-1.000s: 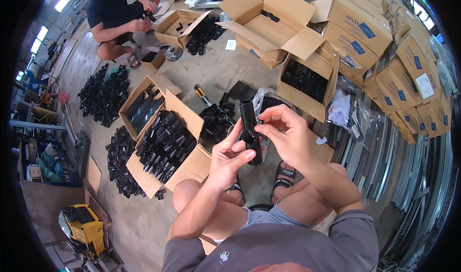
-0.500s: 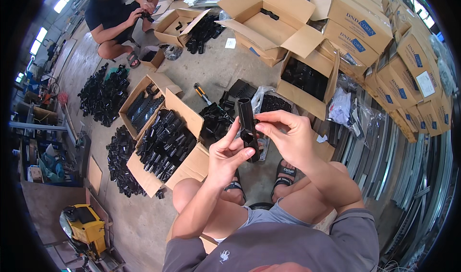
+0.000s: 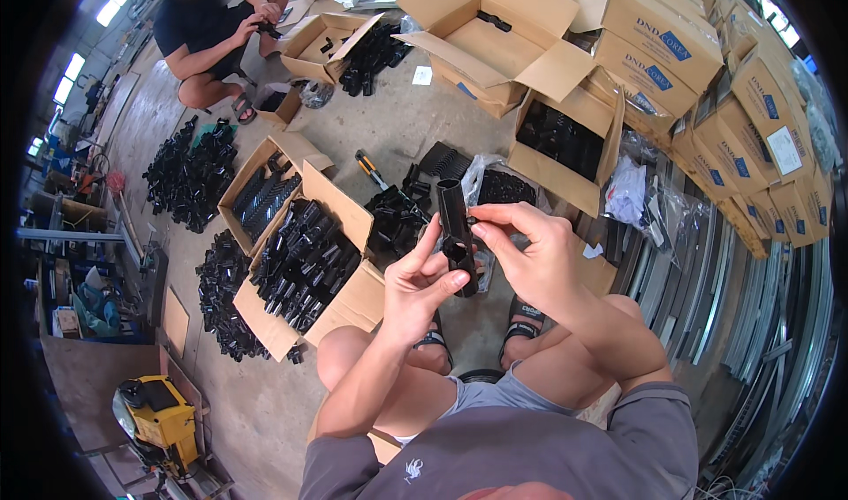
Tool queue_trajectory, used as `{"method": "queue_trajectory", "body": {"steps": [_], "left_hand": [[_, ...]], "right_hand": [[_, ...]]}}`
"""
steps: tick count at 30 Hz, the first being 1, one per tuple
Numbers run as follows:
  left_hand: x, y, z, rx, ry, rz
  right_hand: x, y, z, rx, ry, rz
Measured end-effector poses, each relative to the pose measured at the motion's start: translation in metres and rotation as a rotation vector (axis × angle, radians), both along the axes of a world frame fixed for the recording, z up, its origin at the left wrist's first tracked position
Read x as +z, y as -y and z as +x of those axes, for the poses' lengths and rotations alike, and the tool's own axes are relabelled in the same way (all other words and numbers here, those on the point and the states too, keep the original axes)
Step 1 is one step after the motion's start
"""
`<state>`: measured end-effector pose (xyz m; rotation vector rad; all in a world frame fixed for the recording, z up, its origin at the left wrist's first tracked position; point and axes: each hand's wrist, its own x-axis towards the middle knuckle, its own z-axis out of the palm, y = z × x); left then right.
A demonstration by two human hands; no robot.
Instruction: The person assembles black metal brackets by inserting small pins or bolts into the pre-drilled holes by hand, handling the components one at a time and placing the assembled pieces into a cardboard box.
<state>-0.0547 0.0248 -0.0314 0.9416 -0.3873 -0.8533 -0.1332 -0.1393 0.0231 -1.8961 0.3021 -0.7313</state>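
My left hand [image 3: 418, 286] is closed around the lower part of a black tubular fitting [image 3: 452, 207] with a hollow, shaped end, holding it upright above my feet. With thumb and index finger, my right hand [image 3: 533, 246] pinches at the fitting's right side. A small dark piece seems to sit between those fingertips, too small to name. Below and left of the fitting lies a heap of similar black parts [image 3: 394, 220]. An open carton of black tubular fittings [image 3: 305, 261] stands left of my hands. Beyond them is a clear plastic bag of small black pieces [image 3: 505, 188].
A tool with an orange and black handle [image 3: 369, 168] rests on the near heap. More black heaps [image 3: 189, 173] lie left. Open cartons [image 3: 495, 58] and stacked boxes [image 3: 658, 54] stand far right, metal profiles [image 3: 707, 297] near right. A co-worker [image 3: 208, 45] sits far left, handling a black part.
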Motion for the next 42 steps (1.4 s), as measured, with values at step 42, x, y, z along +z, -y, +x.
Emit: {"method": "queue_trajectory", "body": {"steps": [42], "left_hand": [[0.0, -0.004, -0.002, -0.019, 0.137, -0.02]], "right_hand": [[-0.005, 0.01, 0.002, 0.159, -0.142, -0.371]]}}
